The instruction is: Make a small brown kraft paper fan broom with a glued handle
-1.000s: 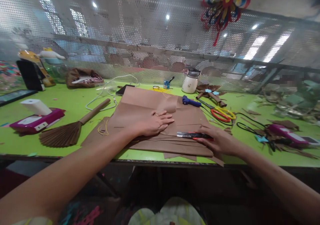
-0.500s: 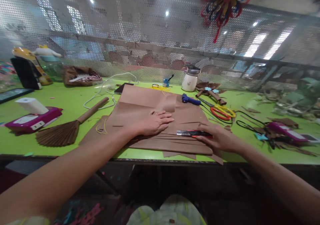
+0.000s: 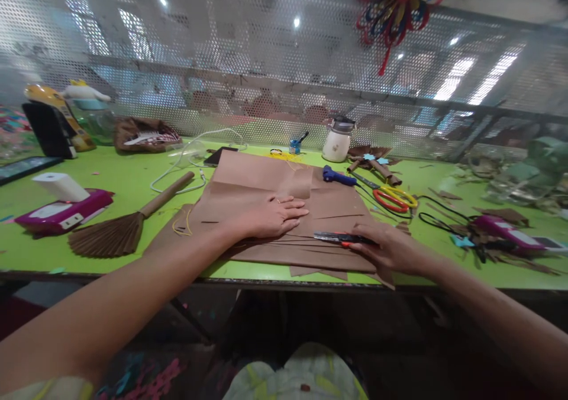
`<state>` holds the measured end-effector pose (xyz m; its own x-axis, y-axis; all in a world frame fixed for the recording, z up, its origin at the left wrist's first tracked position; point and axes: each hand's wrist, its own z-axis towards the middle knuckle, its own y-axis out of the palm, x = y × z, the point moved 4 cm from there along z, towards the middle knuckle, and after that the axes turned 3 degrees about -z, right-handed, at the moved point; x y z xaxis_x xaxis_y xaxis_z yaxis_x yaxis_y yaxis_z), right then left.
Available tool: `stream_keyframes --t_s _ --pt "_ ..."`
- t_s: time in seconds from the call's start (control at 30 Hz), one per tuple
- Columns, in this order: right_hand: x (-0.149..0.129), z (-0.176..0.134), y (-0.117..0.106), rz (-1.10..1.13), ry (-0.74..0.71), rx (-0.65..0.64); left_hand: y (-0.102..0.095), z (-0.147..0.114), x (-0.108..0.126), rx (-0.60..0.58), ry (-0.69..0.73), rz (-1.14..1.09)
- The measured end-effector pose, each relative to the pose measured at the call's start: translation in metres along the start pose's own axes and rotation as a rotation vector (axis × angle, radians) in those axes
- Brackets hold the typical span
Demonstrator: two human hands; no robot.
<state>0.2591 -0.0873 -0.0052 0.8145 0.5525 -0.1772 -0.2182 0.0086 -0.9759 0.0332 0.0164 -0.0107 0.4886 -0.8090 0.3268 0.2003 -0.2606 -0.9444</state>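
Observation:
Brown paper sheets (image 3: 242, 172) lie stacked and creased on the green table, with several slits near the front edge. My left hand (image 3: 277, 216) rests flat on the paper, fingers stretched out, a ring on one finger. In my right hand (image 3: 384, 243) is a utility knife (image 3: 337, 238), its blade pointing left, low over the slit part of the paper. Whether the blade touches the paper I cannot tell. A pleated brown paper fan with a rolled handle (image 3: 110, 234) lies to the left of the sheets.
A blue glue gun (image 3: 337, 176) and scissors (image 3: 393, 199) with red and yellow handles lie right of the paper. A white jar (image 3: 337, 142) stands behind. Purple power strips (image 3: 66, 210) sit at both sides; a white cable (image 3: 155, 181) loops at left. Paper scraps lie right.
The knife's blade is tilted slightly differently, and my right hand has shifted very little. My left hand stays in place on the paper. The view has moved slightly.

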Motion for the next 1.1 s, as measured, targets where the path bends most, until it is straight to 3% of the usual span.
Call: stream_keyframes --t_s 0.43,0.63,1.1 --pt "-0.015 -0.018 -0.005 -0.038 0.050 0.016 -0.001 0.000 0.003 -0.032 -0.025 0.054" --pt "-0.014 -0.008 -0.009 -0.078 0.146 -0.030 -0.001 0.000 0.002 -0.054 -0.011 0.102" --pt "-0.026 0.019 -0.007 0.031 0.042 -0.034 -0.001 0.001 0.000 -0.069 -0.010 0.080"
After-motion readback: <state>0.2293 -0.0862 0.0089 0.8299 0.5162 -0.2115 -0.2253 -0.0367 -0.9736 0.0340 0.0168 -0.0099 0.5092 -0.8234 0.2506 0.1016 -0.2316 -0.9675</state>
